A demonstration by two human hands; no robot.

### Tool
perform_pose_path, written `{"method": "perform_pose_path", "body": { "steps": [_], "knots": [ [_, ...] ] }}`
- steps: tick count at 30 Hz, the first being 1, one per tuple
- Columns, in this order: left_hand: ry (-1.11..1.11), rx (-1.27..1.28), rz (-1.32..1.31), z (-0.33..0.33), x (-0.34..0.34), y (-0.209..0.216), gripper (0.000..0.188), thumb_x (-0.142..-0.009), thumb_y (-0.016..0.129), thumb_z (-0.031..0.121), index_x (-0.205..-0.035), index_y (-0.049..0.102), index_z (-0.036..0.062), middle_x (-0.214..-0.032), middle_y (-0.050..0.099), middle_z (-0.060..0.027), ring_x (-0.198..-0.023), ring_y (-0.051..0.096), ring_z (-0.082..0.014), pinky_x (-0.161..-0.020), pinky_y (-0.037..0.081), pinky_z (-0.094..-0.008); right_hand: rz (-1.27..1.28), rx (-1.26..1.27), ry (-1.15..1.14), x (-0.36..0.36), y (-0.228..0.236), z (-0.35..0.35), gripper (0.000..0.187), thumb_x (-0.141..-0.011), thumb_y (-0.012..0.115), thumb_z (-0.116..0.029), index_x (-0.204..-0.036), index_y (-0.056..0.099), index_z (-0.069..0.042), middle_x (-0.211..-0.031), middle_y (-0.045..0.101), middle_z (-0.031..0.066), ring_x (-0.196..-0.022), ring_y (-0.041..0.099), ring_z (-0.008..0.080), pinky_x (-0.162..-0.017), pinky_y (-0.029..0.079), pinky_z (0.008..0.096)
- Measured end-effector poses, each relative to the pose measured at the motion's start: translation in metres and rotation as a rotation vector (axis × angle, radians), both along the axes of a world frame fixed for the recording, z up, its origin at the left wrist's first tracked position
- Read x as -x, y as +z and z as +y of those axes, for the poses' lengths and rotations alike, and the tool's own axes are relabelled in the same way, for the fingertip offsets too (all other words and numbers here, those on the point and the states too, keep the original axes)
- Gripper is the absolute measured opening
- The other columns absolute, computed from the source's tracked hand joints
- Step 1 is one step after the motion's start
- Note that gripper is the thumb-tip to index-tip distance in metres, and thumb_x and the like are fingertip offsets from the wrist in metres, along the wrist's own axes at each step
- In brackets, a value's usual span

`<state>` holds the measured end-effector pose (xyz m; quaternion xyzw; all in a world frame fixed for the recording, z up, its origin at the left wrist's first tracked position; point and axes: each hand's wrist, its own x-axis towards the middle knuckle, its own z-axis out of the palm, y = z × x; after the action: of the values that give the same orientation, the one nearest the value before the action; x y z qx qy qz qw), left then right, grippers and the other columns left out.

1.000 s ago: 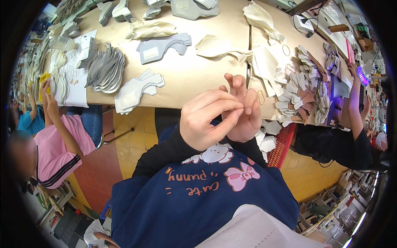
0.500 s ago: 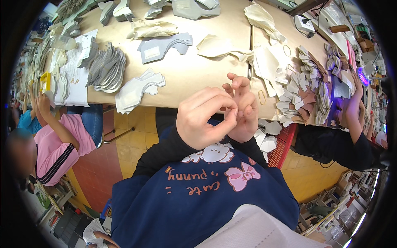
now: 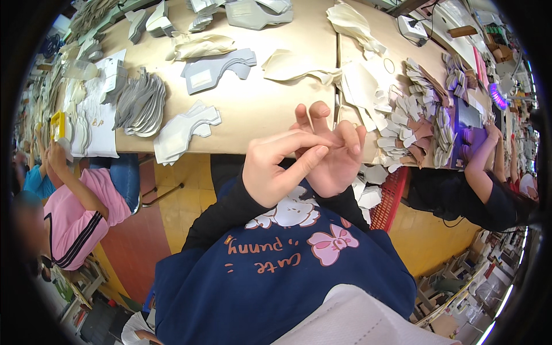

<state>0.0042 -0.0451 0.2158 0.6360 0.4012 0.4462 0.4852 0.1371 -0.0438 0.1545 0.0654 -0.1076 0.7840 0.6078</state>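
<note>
My left hand [image 3: 275,168] is closed in a pinch over the right palm, thumb and forefinger tips together. Anything between those tips is too small to make out. My right hand [image 3: 332,167] is palm up with its fingers apart and loosely bent, and no object shows in it. Both hands are in front of my chest, by the table's near edge. Nearest beyond them are cream flat pieces [image 3: 359,95] on the right and a small stack of white cut pieces [image 3: 187,129] on the left.
A paper-covered table [image 3: 241,123] carries grey shaped pieces [image 3: 221,68], a fanned grey stack [image 3: 141,103] and heaps of small pieces [image 3: 411,123]. A red basket [image 3: 389,198] stands below its edge. People work on the left [image 3: 86,201] and right [image 3: 454,192].
My left thumb and forefinger have straightened from a rounded pinch and lie over the right palm. The right hand has opened, its palm showing more. The table has shifted slightly left in view.
</note>
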Motion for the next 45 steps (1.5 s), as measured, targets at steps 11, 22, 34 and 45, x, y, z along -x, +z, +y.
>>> {"method": "perform_pose_path", "body": {
  "steps": [11,22,34,45],
  "knots": [
    [-0.09,0.312,-0.235,-0.003,-0.001,0.0,0.012,-0.093,0.063,0.001,-0.097,0.071,-0.007,-0.088,0.072,-0.0137,-0.074,0.067,-0.0142,-0.067,0.052,-0.0243,-0.05,0.033,0.081,0.008,-0.003,-0.006,0.043,-0.102,0.047,-0.038,-0.064,0.05,-0.02,-0.131,0.043,0.0064,-0.143,0.022,0.029,-0.116,0.025,0.0452],
    [-0.05,0.292,-0.173,-0.002,-0.001,0.0,0.009,-0.091,0.066,0.001,-0.092,0.071,-0.0058,-0.082,0.07,-0.0107,-0.072,0.065,-0.0125,-0.066,0.05,-0.0235,-0.136,0.062,0.056,0.01,-0.002,-0.009,0.043,-0.101,0.047,-0.039,-0.063,0.05,-0.02,-0.129,0.044,0.0049,-0.142,0.024,0.0274,-0.113,0.025,0.0457],
    [-0.011,0.164,0.108,0.008,0.007,-0.021,0.011,-0.089,0.068,0.007,-0.095,0.07,-0.0024,-0.085,0.07,-0.0089,-0.075,0.066,-0.0145,-0.071,0.051,-0.0258,-0.378,0.17,-0.043,0.007,-0.013,-0.005,0.036,-0.101,0.047,-0.037,-0.072,0.047,-0.015,-0.125,0.046,0.0061,-0.134,0.036,0.0248,-0.107,0.033,0.0469],
    [0.359,-0.108,0.83,0.081,0.129,-0.157,0.034,-0.086,0.068,0.017,-0.118,0.063,0.006,-0.128,0.06,-0.0141,-0.119,0.056,-0.0344,-0.1,0.045,-0.0414,-0.761,0.411,-0.292,-0.048,-0.056,0.008,0.016,-0.101,0.052,-0.027,-0.102,0.055,-0.012,-0.11,0.057,0.0031,-0.11,0.052,0.0178,-0.095,0.039,0.0341]
  ]
}}
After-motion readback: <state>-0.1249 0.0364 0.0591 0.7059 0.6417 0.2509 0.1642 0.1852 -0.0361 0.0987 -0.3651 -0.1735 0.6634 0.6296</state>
